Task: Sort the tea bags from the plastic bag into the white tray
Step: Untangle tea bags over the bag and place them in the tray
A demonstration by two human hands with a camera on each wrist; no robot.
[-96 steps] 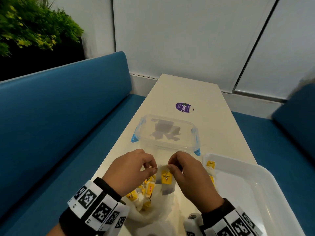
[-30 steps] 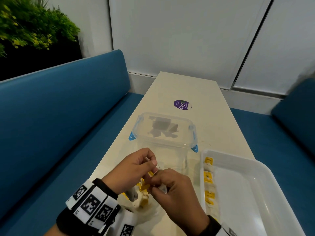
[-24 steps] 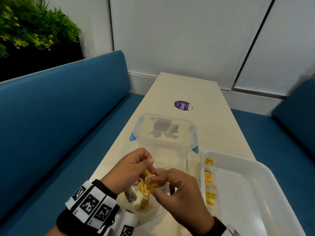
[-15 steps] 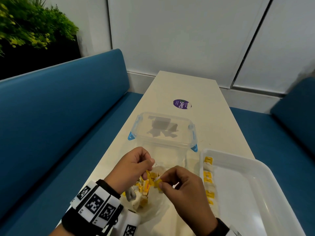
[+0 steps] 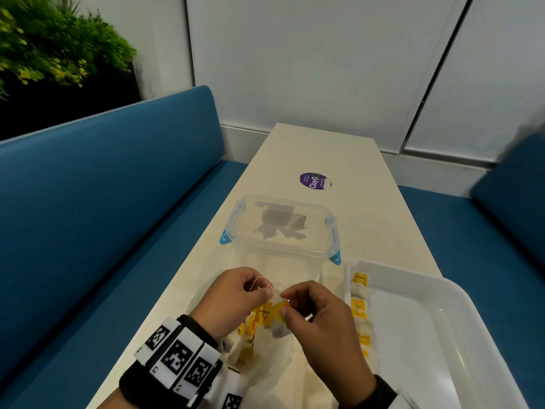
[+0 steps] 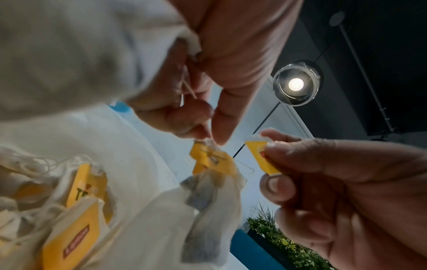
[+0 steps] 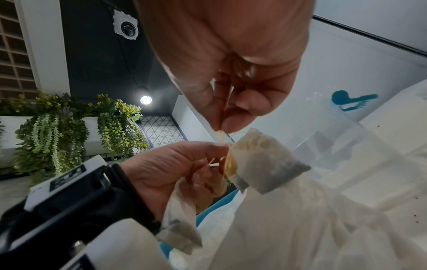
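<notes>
- Hands over plastic bag (image 5: 274, 352) at the table's (image 5: 368, 219) near edge.
- Left hand (image 5: 233, 299) pinches the top of a tea bag (image 6: 215, 184), with its string.
- Right hand (image 5: 321, 317) pinches a yellow tag (image 6: 261, 157) just beside it.
- More tea bags (image 5: 244, 335) lie in the plastic bag.
- White tray (image 5: 460, 293) at near right corner; a row of tea bags (image 5: 361, 314) along its left wall.
- Clear lidded container (image 5: 283, 225) beyond the hands.

Even, soft indoor light; the ceiling lamp (image 6: 296, 84) glares in the left wrist view. Wrist views are dim, fisheye-bent, blurred up close.
</notes>
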